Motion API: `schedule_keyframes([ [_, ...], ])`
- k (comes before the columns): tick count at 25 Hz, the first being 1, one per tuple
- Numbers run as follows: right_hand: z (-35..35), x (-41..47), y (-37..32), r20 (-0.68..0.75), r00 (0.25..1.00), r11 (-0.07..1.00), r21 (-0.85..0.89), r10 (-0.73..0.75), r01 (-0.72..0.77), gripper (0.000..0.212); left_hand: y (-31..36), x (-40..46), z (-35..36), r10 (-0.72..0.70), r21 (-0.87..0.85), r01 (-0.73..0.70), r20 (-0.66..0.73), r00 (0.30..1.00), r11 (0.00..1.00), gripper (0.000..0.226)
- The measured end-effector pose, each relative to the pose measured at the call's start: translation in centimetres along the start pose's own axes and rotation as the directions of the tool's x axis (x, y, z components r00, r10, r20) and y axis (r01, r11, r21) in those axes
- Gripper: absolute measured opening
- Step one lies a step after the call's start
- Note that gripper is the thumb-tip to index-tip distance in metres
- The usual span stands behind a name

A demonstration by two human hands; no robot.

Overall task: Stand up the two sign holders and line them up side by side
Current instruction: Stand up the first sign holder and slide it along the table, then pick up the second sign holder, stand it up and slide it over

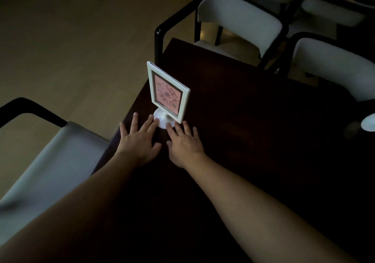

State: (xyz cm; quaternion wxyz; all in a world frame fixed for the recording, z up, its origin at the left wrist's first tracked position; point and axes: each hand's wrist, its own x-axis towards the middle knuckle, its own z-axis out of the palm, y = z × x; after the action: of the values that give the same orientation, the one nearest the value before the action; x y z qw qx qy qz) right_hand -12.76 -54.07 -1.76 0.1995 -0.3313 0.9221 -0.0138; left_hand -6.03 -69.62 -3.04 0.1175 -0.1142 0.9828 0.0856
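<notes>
Dark table: upright sign holder, its base touched by spread left hand and right hand.

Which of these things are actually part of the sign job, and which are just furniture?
Job:
white-framed sign holder with pink card, upright
white round base at right edge, possibly the second holder
left hand
right hand

Just there:
dark wooden table
white-cushioned black chairs

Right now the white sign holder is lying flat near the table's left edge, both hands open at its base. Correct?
Not quite. The head view shows the white sign holder standing upright on its round base, not flat. The rest holds: near the table's left edge, left hand and right hand open at its base.
</notes>
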Motion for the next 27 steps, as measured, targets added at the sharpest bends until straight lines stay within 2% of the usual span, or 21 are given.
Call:
schedule_keyframes([
  [8, 0.8, -4.4, 1.9, -0.067, 0.997, 0.998, 0.048, 0.049, -0.045, 0.069, 1.1, -2.1, 0.6, 0.084, 0.034, -0.083, -0.039, 0.996, 0.996, 0.086],
  [15, 1.7, -11.6, 8.0, -0.129, 0.979, 0.986, 0.076, 0.158, -0.149, 0.071, 7.8, -5.3, 0.8, 0.228, 0.02, -0.227, -0.038, 0.973, 0.974, 0.087],
  [21, 3.0, -21.1, 16.1, -0.19, 0.938, 0.955, 0.108, 0.291, -0.275, 0.072, 17.8, -8.4, 1.1, 0.324, 0.027, -0.323, -0.059, 0.944, 0.946, 0.088],
  [27, 3.8, -35.0, 24.3, -0.239, 0.876, 0.906, 0.173, 0.418, -0.385, 0.074, 31.2, -15.1, 2.4, 0.395, 0.037, -0.394, -0.025, 0.918, 0.918, 0.09],
])
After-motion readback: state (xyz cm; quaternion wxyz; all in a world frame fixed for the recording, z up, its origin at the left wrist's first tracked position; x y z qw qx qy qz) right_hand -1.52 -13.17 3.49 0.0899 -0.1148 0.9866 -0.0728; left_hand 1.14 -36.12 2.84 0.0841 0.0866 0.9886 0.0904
